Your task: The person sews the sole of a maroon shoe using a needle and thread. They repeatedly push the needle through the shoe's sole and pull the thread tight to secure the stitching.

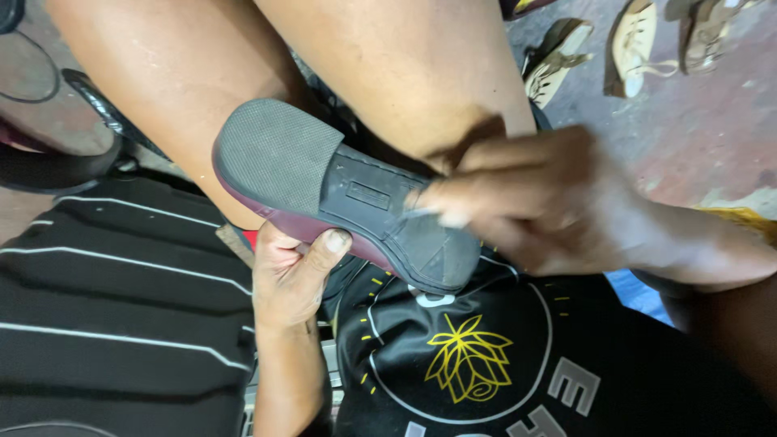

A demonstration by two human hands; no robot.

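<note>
Head view — left hand (293,279) fingers clamp maroon shoe (340,194) sole-up to steady it; right hand (550,202) fingers pinch the sole edge.

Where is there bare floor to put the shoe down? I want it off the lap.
Bare reddish floor lies at upper right, between the right hand and the row of tan shoes along the top edge. Everywhere else is crowded: legs, dark clothing, and the left hand under the maroon shoe.

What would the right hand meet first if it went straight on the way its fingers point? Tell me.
The right hand points left, fingertips already at the shoe's dark sole; the sole comes first, probably.
</note>
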